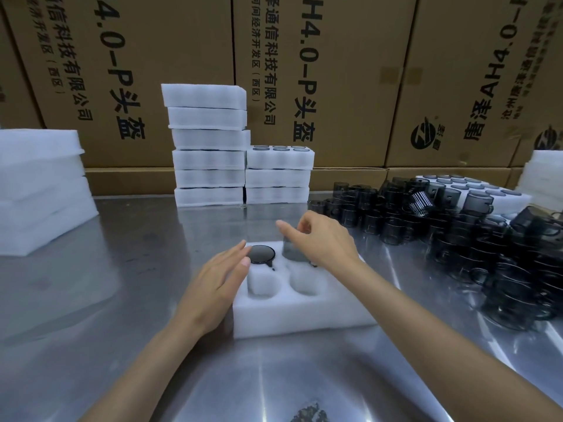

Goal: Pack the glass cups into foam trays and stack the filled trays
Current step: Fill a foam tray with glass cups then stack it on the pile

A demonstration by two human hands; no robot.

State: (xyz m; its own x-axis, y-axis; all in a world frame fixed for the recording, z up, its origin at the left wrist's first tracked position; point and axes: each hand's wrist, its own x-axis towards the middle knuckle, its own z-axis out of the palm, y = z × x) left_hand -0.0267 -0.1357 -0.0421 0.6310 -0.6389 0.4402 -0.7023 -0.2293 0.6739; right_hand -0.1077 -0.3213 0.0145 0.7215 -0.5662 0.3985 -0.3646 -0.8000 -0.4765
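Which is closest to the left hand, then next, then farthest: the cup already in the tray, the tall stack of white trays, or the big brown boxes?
From the left hand:
1. Seated cup, right at its fingertips in the foam tray.
2. Tall tray stack, farther back on the table.
3. Cardboard boxes, behind everything.

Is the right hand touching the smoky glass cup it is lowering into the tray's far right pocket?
Touching. The head view shows the right hand with its fingers curled over the top of the glass cup, above the foam tray.
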